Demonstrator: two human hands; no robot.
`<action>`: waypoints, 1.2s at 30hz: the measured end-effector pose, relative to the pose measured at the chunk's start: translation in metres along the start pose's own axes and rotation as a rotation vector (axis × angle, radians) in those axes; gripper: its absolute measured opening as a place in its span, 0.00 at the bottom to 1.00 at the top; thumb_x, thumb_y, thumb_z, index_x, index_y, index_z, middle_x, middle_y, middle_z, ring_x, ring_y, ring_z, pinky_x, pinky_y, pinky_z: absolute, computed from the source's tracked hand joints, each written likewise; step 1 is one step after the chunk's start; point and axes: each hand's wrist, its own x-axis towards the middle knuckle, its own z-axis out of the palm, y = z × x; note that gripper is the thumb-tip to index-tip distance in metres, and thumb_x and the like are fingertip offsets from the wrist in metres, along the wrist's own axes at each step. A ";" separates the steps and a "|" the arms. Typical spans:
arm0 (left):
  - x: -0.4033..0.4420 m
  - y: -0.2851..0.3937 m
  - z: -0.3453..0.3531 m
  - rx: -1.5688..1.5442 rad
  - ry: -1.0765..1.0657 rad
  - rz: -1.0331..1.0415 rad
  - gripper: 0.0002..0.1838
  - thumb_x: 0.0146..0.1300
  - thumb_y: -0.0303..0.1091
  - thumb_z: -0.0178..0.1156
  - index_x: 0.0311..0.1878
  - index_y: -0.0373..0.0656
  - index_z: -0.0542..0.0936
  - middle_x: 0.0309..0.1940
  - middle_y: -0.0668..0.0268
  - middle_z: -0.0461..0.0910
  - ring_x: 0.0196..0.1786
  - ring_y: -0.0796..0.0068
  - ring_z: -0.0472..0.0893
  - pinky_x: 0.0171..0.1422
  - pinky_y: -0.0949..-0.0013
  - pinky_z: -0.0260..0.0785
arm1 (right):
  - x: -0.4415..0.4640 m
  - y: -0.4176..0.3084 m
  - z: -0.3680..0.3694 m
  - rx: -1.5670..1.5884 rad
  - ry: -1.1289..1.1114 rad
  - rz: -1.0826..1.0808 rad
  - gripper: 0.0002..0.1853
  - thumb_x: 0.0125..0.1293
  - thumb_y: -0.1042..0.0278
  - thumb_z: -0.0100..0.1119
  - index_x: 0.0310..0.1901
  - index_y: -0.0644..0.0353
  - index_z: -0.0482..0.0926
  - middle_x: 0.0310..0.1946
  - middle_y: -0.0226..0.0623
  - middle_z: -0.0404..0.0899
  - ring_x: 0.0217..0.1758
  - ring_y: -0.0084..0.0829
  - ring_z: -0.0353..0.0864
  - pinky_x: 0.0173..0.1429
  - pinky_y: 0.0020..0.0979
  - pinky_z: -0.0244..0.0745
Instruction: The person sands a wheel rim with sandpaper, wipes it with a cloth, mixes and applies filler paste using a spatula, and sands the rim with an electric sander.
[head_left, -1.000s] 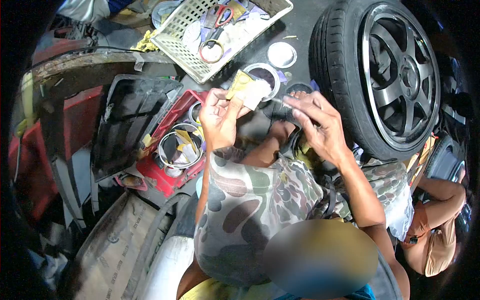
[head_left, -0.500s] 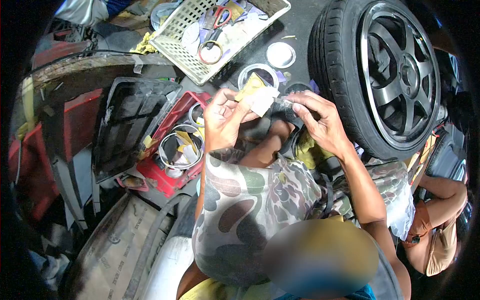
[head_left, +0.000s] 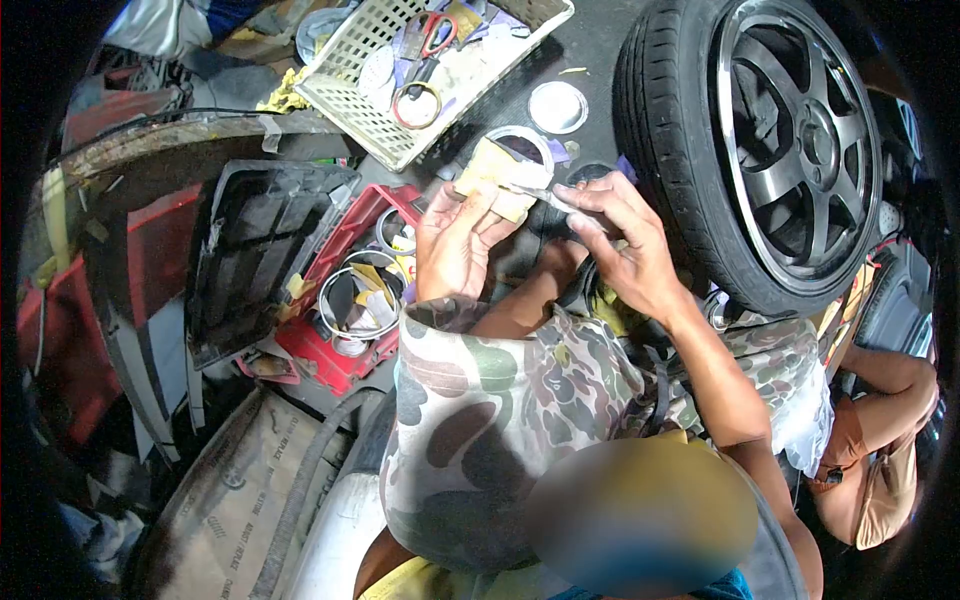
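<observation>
My left hand grips a yellowish sheet, which looks like sandpaper, between thumb and fingers. In my right hand, thumb and fingers pinch a thin, pale flat tool; its exact kind is not clear. The tool's far end lies against the right side of the sheet. Just behind the sheet is an open round tin, partly covered by it. Both hands are above my lap, over the camouflage shorts.
A cream basket holds scissors, tape and scraps. At right stands a wheel with its tire. A round lid lies nearby. Left is an open red toolbox with tins. Another person's bent leg is at far right.
The white piece over the yellow sheet no longer shows; more of the yellow face is visible. My right hand has shifted slightly left and down, bringing the tool onto the sheet.
</observation>
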 end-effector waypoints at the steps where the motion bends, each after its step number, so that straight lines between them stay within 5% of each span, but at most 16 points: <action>1: 0.001 -0.001 -0.001 0.001 -0.001 0.000 0.10 0.75 0.24 0.60 0.56 0.36 0.78 0.52 0.51 0.87 0.53 0.58 0.89 0.56 0.58 0.88 | -0.001 0.002 0.005 -0.098 0.030 -0.058 0.16 0.69 0.77 0.65 0.58 0.61 0.85 0.40 0.42 0.76 0.45 0.40 0.78 0.54 0.36 0.74; 10: 0.003 -0.004 -0.046 0.002 0.144 0.092 0.17 0.75 0.23 0.59 0.65 0.34 0.76 0.59 0.52 0.84 0.58 0.58 0.87 0.61 0.60 0.87 | -0.031 0.019 0.002 -0.157 -0.112 0.141 0.16 0.71 0.74 0.63 0.59 0.59 0.83 0.40 0.45 0.76 0.49 0.46 0.80 0.58 0.42 0.75; 12: 0.004 0.003 -0.051 0.060 0.219 0.198 0.17 0.74 0.22 0.59 0.64 0.34 0.76 0.59 0.51 0.84 0.58 0.58 0.87 0.60 0.61 0.87 | -0.015 0.025 -0.007 -0.256 0.009 0.029 0.11 0.73 0.72 0.61 0.52 0.65 0.84 0.44 0.53 0.83 0.48 0.54 0.84 0.51 0.48 0.77; 14: 0.004 0.011 -0.053 0.064 0.220 0.209 0.16 0.74 0.23 0.60 0.62 0.34 0.77 0.58 0.51 0.84 0.58 0.59 0.87 0.59 0.63 0.87 | 0.012 0.011 -0.018 -0.296 -0.033 0.143 0.08 0.73 0.71 0.62 0.46 0.67 0.83 0.39 0.53 0.83 0.44 0.57 0.84 0.50 0.46 0.79; 19: 0.001 0.018 -0.057 0.071 0.214 0.275 0.14 0.74 0.25 0.62 0.60 0.36 0.79 0.57 0.54 0.85 0.57 0.63 0.88 0.57 0.64 0.87 | 0.066 0.032 0.011 -0.679 -0.168 -0.151 0.10 0.69 0.65 0.61 0.35 0.63 0.82 0.37 0.54 0.83 0.39 0.58 0.85 0.44 0.54 0.80; 23: -0.004 0.021 -0.062 0.120 0.272 0.316 0.14 0.73 0.26 0.64 0.59 0.36 0.78 0.56 0.55 0.85 0.56 0.64 0.88 0.59 0.63 0.86 | 0.088 0.054 0.046 -0.848 -0.279 -0.237 0.08 0.64 0.70 0.59 0.35 0.63 0.86 0.35 0.51 0.86 0.40 0.52 0.89 0.43 0.46 0.84; 25: -0.005 0.021 -0.066 0.119 0.285 0.315 0.14 0.73 0.26 0.64 0.59 0.36 0.78 0.56 0.56 0.84 0.56 0.64 0.88 0.60 0.63 0.86 | 0.098 0.045 0.057 -0.973 -0.462 -0.142 0.06 0.61 0.73 0.60 0.33 0.63 0.86 0.31 0.51 0.86 0.38 0.53 0.89 0.44 0.46 0.84; 30: -0.004 0.019 -0.072 0.126 0.313 0.318 0.13 0.73 0.27 0.64 0.57 0.35 0.78 0.55 0.56 0.85 0.54 0.64 0.88 0.60 0.63 0.85 | 0.106 0.049 0.076 -1.012 -0.519 -0.107 0.08 0.62 0.69 0.62 0.32 0.63 0.88 0.31 0.54 0.87 0.37 0.50 0.90 0.44 0.45 0.85; 32: -0.002 0.018 -0.073 0.164 0.326 0.346 0.12 0.73 0.26 0.64 0.56 0.35 0.77 0.54 0.56 0.85 0.54 0.63 0.88 0.59 0.62 0.85 | 0.109 0.046 0.068 -0.911 -0.517 0.124 0.11 0.64 0.66 0.62 0.37 0.65 0.88 0.35 0.57 0.87 0.42 0.51 0.90 0.48 0.46 0.85; 36: 0.000 0.016 -0.068 0.264 0.356 0.366 0.11 0.73 0.25 0.64 0.55 0.35 0.77 0.53 0.55 0.85 0.53 0.63 0.88 0.57 0.61 0.86 | 0.097 0.047 0.036 -0.694 -0.435 0.231 0.14 0.68 0.62 0.62 0.43 0.65 0.89 0.38 0.57 0.88 0.45 0.51 0.90 0.52 0.45 0.83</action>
